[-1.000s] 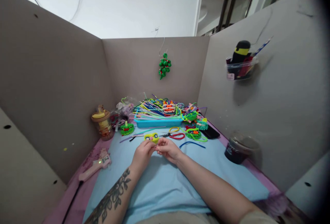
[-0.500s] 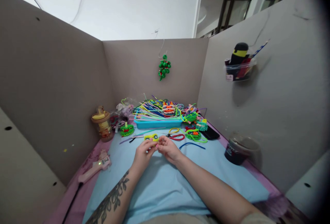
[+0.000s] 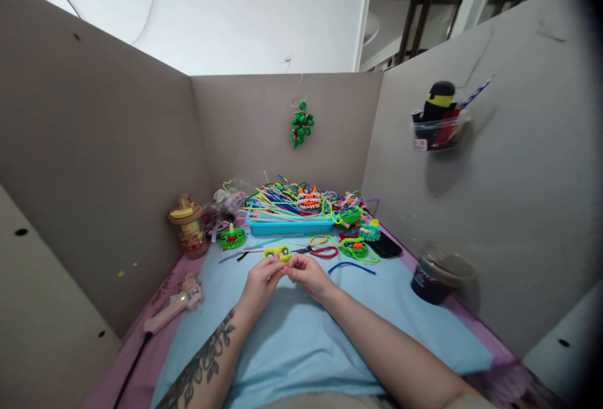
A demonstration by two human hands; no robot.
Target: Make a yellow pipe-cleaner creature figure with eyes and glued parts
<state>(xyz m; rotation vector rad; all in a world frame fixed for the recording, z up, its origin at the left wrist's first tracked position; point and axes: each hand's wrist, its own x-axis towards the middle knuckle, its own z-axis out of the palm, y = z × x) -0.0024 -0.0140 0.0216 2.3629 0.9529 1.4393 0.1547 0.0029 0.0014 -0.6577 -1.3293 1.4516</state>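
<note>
Both my hands meet over the light blue mat (image 3: 301,340) in the middle of the desk. My left hand (image 3: 260,281) and my right hand (image 3: 307,274) are pinched together on a small yellow pipe-cleaner figure (image 3: 277,252) with dark eyes, held between the fingertips. Just behind the hands lie red-handled scissors (image 3: 316,249) and a loose blue pipe cleaner (image 3: 351,265).
A turquoise tray (image 3: 289,225) heaped with coloured pipe cleaners stands at the back. Green finished figures (image 3: 232,237) lie around it. A pink glue gun (image 3: 174,303) lies at left, a yellow-lidded jar (image 3: 187,225) behind it, a dark cup (image 3: 433,278) at right. Grey partition walls enclose the desk.
Both hands stay pinched on the yellow figure with small finger movements. The view has shifted slightly.
</note>
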